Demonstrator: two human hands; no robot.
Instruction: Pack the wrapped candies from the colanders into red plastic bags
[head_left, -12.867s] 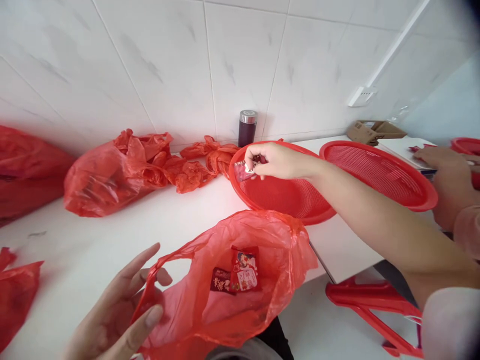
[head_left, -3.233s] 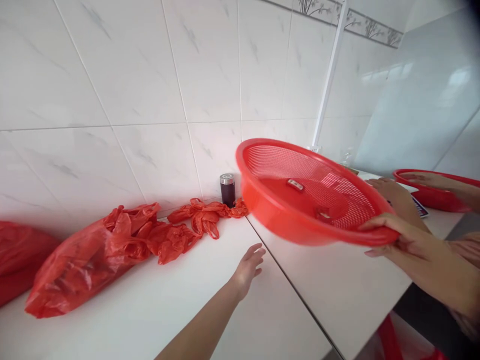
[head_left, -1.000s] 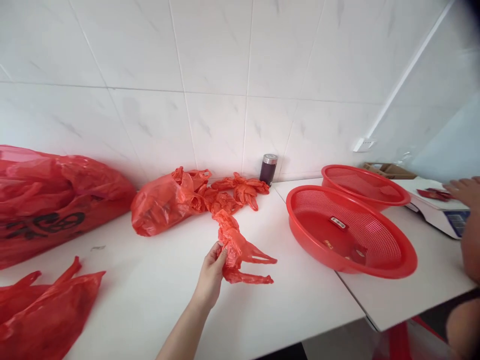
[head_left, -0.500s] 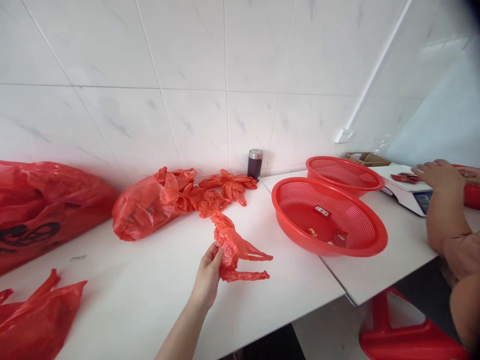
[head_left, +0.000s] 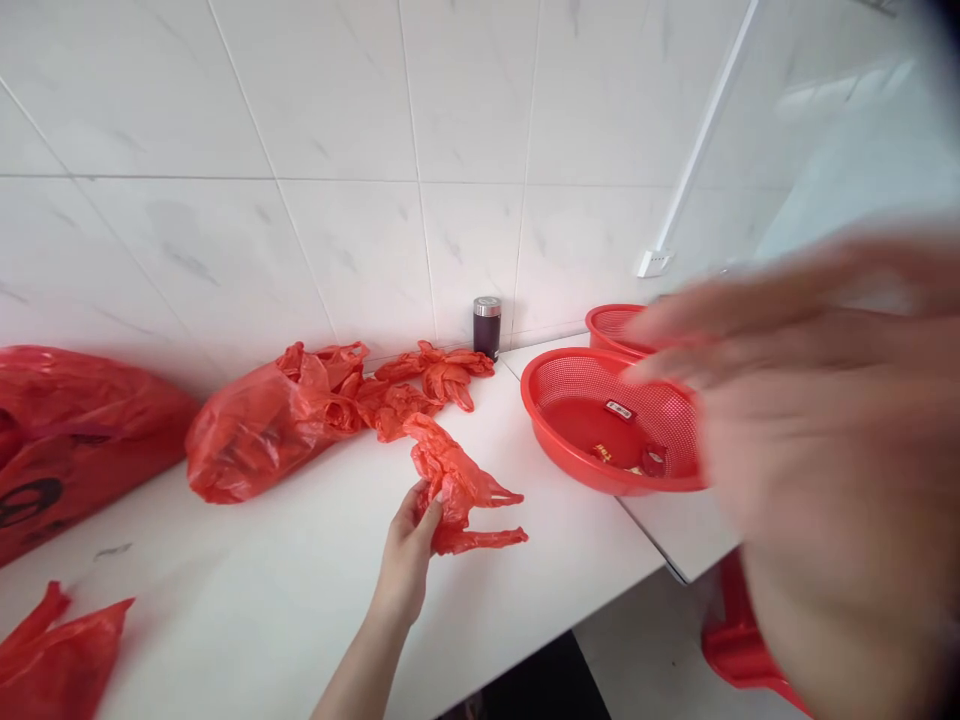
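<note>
My left hand (head_left: 411,540) is closed on a crumpled red plastic bag (head_left: 455,485) over the white table, and the bag's handles hang out to the right. Close to the camera on the right, my right hand (head_left: 810,400) is a large blur. It covers part of a red plastic basket (head_left: 551,445) with perforated sides. Small red packets (head_left: 654,460) lie in that basket. Just beyond the held bag, more crumpled red bags (head_left: 405,400) spread along the wall.
A filled red bag (head_left: 247,430) and a larger printed one (head_left: 82,450) stand on the left. Another red bag (head_left: 67,660) lies at the lower left. Beside the wall are a dark flask (head_left: 487,330) and a second red basket (head_left: 611,325). Below sits a red stool (head_left: 739,640).
My right hand has come into view from the right, blocking the co-worker and the scale. The view has turned slightly right. My left hand keeps hold of the plastic bag.
</note>
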